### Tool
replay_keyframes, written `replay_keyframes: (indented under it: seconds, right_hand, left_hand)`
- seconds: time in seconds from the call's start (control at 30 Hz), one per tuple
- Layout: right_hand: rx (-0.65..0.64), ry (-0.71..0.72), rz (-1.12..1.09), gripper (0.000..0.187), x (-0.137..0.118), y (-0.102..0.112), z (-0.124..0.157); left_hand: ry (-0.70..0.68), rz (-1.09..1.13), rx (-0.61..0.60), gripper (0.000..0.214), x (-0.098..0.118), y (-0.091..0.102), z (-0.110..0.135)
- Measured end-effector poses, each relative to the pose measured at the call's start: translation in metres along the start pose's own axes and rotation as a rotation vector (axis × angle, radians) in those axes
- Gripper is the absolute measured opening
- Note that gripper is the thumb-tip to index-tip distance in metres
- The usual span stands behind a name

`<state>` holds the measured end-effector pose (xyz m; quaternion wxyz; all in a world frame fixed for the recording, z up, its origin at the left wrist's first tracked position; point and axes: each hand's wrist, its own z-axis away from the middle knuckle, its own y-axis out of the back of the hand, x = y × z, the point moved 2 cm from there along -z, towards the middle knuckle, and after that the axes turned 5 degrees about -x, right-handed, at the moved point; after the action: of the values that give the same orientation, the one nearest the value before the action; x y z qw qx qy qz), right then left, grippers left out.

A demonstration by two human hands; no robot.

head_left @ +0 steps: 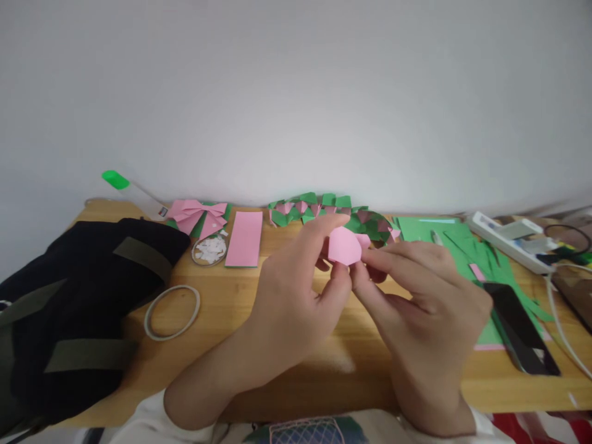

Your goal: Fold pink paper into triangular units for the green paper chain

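A small folded piece of pink paper (345,246) is held up above the table between both hands. My left hand (303,280) pinches it from the left, with the thumb at its lower edge and the index finger by its top. My right hand (416,302) grips its lower right side between thumb and fingers. The fingers hide part of the paper's underside. Behind the hands, along the wall, lies a row of green and pink folded paper pieces (328,208).
To the left are a pink paper bow (198,216), a pink card (245,239), a dish of white scraps (209,249), a tape roll (172,312) and a dark bag (83,296). Green paper (430,229), a phone (520,330) and a power strip (511,242) lie right.
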<state>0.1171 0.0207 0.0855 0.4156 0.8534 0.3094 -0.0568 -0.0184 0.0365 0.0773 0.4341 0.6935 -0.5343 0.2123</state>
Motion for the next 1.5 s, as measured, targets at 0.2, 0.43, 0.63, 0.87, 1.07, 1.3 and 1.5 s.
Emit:
replay_keyframes:
  seconds: [0.2,0.43,0.63,0.87,1.07,1.3,1.5]
  right_hand:
    - [0.032,0.032,-0.008,0.019,0.002,-0.002,-0.001]
    - [-0.002,-0.002,-0.019,0.015,0.002,-0.002,-0.004]
    - [0.07,-0.012,-0.056,0.016,0.002,-0.003,-0.003]
    - [0.134,-0.01,-0.087,0.018,0.001,-0.003,-0.003]
    - [0.118,-0.137,-0.307,0.021,0.006,0.001,-0.001]
    - [0.071,-0.262,-0.524,0.019,0.012,0.006,-0.002]
    - [0.06,-0.292,-0.621,0.015,0.021,0.009,0.001]
  left_hand:
    - [0.007,0.109,0.04,0.043,0.002,0.0,-0.001]
    - [0.055,0.153,0.023,0.041,0.0,-0.001,-0.002]
    - [0.081,0.151,0.028,0.038,-0.001,0.0,-0.002]
    - [0.1,0.129,0.042,0.041,-0.002,0.001,-0.001]
    - [0.078,0.141,0.016,0.043,-0.004,0.002,-0.001]
    - [0.069,0.109,0.002,0.047,-0.005,0.0,0.0]
    - [0.118,-0.034,0.042,0.048,-0.011,0.014,-0.006]
